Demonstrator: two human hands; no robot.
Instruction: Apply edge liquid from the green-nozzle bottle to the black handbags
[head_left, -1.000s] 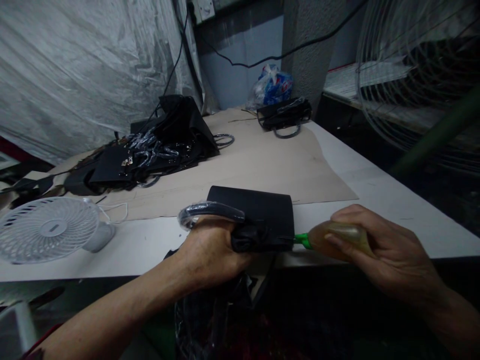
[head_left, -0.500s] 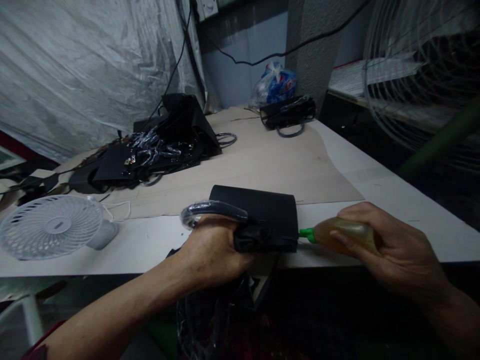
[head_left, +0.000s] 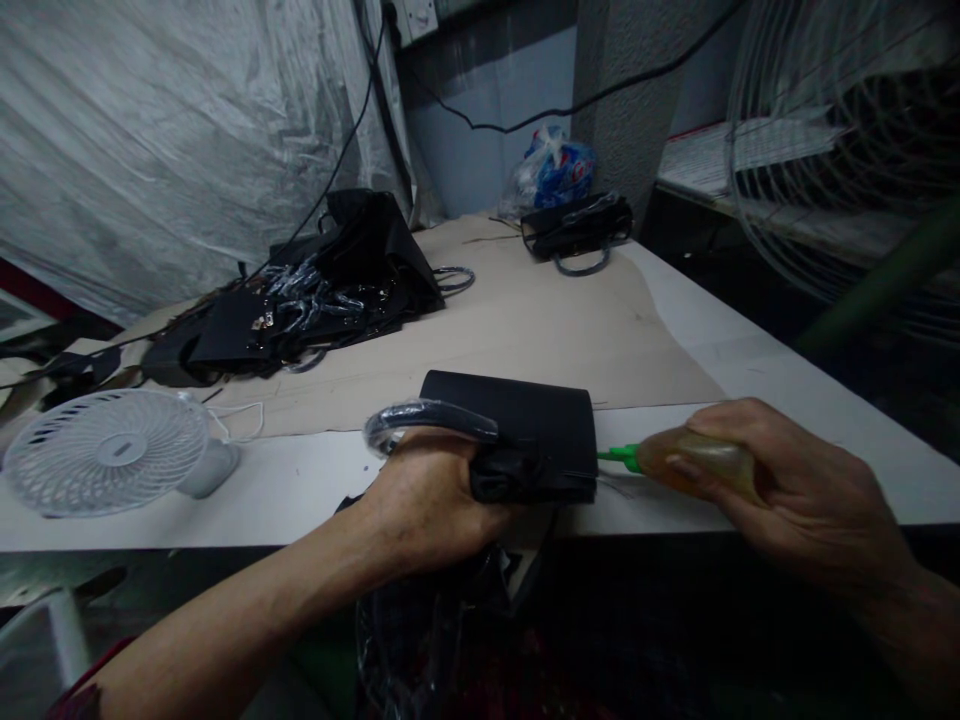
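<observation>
Your left hand [head_left: 431, 495] grasps a black bag [head_left: 517, 408] at the near edge of the worktop [head_left: 795, 390], its plastic-wrapped handle [head_left: 439, 414] arching over your wrist. Your right hand [head_left: 810, 495] has its fingers wrapped around an amber bottle [head_left: 701, 463], whose green nozzle [head_left: 622, 457] points at the bag's right edge; you cannot tell whether they touch. A white fan [head_left: 112, 455] stands to your left.

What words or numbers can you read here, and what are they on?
None can be read.
White fan: the label at its middle is too blurred.
Blue plastic bag: its markings are too blurred.
Bottle in the right hand: no readable writing.
</observation>
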